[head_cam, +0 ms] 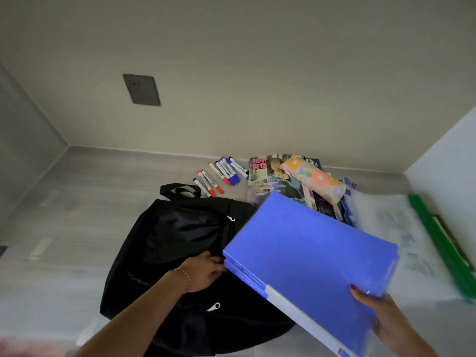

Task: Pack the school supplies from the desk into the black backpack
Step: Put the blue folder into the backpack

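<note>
The black backpack [177, 243] lies flat on the grey desk [77, 228], handle toward the wall. My right hand [381, 315] grips the near corner of a blue folder [306, 258], held tilted above the backpack's right side. My left hand [203, 270] rests on the backpack, fingers curled on its fabric right by the folder's left corner. Several red and blue markers [219, 175] lie behind the bag. A floral pencil case [314, 179] sits on a stack of magazines [273, 176].
A clear plastic document pouch [391, 222] and a green folder [443, 246] lie on the right, near the side wall. A wall socket [141, 89] is on the back wall. The desk is boxed in by walls left, back and right.
</note>
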